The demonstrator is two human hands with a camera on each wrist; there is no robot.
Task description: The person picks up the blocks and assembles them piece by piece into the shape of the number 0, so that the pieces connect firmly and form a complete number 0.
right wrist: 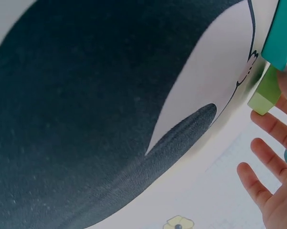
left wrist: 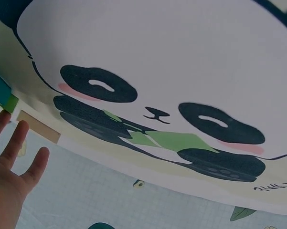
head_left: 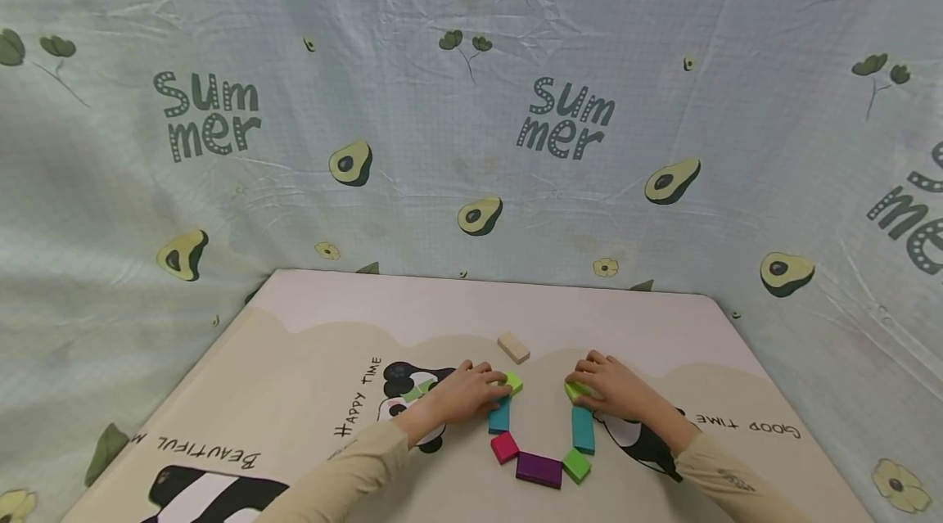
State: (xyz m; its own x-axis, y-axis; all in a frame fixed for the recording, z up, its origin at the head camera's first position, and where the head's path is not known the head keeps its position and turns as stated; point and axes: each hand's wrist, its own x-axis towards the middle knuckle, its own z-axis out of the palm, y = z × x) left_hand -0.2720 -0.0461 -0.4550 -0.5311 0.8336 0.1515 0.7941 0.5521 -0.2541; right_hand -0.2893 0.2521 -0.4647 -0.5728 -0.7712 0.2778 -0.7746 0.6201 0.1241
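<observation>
Several coloured wooden blocks form a U-shaped row on the table. My left hand [head_left: 470, 390] pinches a light green block [head_left: 515, 381] at the row's far left end, beyond a blue block [head_left: 498, 418]. At the far right end, my right hand [head_left: 619, 388] holds another light green block [head_left: 574, 393] between thumb and index finger, against a teal block [head_left: 583, 430]. In the right wrist view this green block [right wrist: 263, 95] meets the teal block's end, and the other fingers are spread. The left wrist view shows only part of the left-hand green block [left wrist: 10, 103].
A red block [head_left: 504, 448], a purple block [head_left: 539, 470] and a green block [head_left: 577, 466] make the near side of the row. A plain wood block [head_left: 513, 347] lies beyond its open end. Behind the panda-printed table [head_left: 633, 318] hangs an avocado-patterned cloth [head_left: 412, 114].
</observation>
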